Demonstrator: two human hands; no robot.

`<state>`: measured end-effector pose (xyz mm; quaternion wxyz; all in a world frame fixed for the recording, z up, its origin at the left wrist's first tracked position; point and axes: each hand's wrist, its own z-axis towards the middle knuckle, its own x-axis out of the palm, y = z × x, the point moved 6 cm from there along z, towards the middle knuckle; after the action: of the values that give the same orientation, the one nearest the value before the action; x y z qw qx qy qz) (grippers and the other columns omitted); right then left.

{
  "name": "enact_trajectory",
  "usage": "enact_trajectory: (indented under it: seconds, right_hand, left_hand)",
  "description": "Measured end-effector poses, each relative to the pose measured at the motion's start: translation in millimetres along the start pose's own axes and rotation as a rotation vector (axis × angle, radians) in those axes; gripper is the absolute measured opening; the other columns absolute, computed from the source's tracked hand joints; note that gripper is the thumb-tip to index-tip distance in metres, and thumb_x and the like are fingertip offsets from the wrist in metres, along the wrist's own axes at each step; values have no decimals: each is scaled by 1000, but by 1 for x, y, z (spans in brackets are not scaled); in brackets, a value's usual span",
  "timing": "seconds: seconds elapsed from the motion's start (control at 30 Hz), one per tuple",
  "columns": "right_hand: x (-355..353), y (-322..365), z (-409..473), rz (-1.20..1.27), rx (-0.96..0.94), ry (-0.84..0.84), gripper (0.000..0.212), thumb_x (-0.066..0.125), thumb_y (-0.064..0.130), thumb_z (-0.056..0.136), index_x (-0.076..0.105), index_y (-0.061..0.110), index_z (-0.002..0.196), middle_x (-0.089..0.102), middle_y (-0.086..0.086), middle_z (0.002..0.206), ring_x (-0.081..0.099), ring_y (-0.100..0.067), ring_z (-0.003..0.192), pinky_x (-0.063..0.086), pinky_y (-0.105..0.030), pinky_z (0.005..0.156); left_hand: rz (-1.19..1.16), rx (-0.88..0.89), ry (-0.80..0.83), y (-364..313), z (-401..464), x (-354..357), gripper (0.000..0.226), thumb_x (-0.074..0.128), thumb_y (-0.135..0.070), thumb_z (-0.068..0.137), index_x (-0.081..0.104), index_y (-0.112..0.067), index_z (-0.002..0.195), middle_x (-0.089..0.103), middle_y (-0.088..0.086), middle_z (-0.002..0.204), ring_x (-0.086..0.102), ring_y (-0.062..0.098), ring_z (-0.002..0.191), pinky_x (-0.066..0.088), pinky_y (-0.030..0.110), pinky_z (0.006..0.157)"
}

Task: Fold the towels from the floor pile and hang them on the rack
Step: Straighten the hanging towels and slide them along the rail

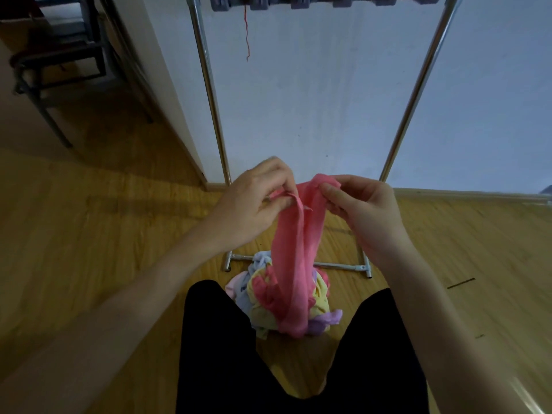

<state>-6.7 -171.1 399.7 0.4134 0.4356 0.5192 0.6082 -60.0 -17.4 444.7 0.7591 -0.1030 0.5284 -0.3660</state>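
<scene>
Wood floor, pink towel between hands

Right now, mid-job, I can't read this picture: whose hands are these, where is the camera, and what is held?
There is no machine here. The one picture comes from a camera on a person's head, looking down past their black-clad legs. Both bare hands pinch the top of a pink towel: the left hand and the right hand. The pink towel hangs down in front of the pile of coloured towels on the wooden floor. Behind stands the metal rack, against a white wall.
</scene>
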Motion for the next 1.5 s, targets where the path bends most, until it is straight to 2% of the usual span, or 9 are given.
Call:
enact_trajectory:
  seconds: [0.27,0.4,0.6,0.7,0.83,0.93,1.1,1.2,1.5]
  right_hand:
    - [16,7,-4,-237,-146,187,21,57,-4,90,69,1,106,70,-6,83,61,-3,72,50,-18,67]
    - [23,6,-8,-229,-150,263,28,53,-9,89,66,1,112,71,-4,92,64,-3,83,48,-16,72]
    - [25,4,-9,-148,-185,315,37,60,1,80,68,15,113,62,-29,102,57,-47,101,46,-60,90]
    - [23,2,-7,-199,-234,295,30,63,7,85,68,9,114,63,-25,99,57,-48,97,46,-62,83]
    - [20,3,-4,-239,-253,288,25,56,3,90,67,5,113,68,-16,101,65,-29,98,53,-49,86]
    - [12,7,0,-298,-284,232,22,53,2,92,66,4,109,70,-9,100,66,-16,95,53,-33,84]
    - [-12,18,8,-281,-291,71,19,51,4,92,65,4,105,67,-5,89,61,-14,85,51,-34,78]
    - [-18,21,9,-295,-297,57,19,50,5,92,65,3,104,65,-7,86,59,-16,80,50,-36,75]
    - [-34,34,10,-480,-406,-111,22,47,-3,94,63,10,101,62,11,85,56,3,77,45,-14,68]
  left_hand:
    - [-174,-123,-26,13,0,13,4,64,-13,89,65,-17,88,65,-9,81,62,6,79,49,22,69]
    - [-192,-153,-74,16,0,15,4,65,-18,88,66,-14,87,67,-4,80,64,12,77,53,38,70]
    - [-236,-200,-119,23,0,14,3,66,-22,85,65,-21,82,69,-4,78,67,12,75,56,42,69]
    - [-246,-208,-126,23,0,15,6,66,-20,85,65,-24,81,69,-4,77,67,12,75,56,41,69]
    - [-277,-205,-106,23,0,16,2,68,-18,86,68,-17,86,71,-1,82,68,14,79,56,40,71]
    - [-246,-179,-76,25,-5,16,5,68,-15,86,69,-14,91,68,-7,84,65,7,81,54,25,73]
    - [-10,-147,-17,48,-28,16,17,70,-21,84,70,-11,97,67,-10,89,60,4,86,48,23,84]
    - [189,-78,-17,53,-36,15,26,68,-26,85,68,-9,104,68,-3,98,51,7,99,30,18,100]
    - [454,95,-155,32,-4,-24,22,52,-22,92,66,-8,103,69,3,95,62,16,86,39,29,82]
